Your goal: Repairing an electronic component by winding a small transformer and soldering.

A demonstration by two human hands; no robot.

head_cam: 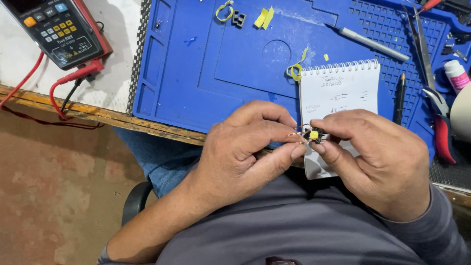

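My right hand (380, 159) pinches a small black coil part wrapped in yellow tape (313, 135) between thumb and forefinger. My left hand (248, 149) grips thin copper wire ends (296, 134) that stick out of the part's left side. Both hands are held over my lap at the front edge of a blue work mat (206, 64). A small spiral notepad (338, 91) with handwriting lies just behind and under the hands.
A black multimeter (56, 29) with red leads lies at the top left. On the mat lie a grey pen (370, 43), a pencil (400, 98), red-handled pliers (441, 122), yellow tape scraps (264, 17) and a small black part (238, 18). A white bottle (456, 74) lies at the right.
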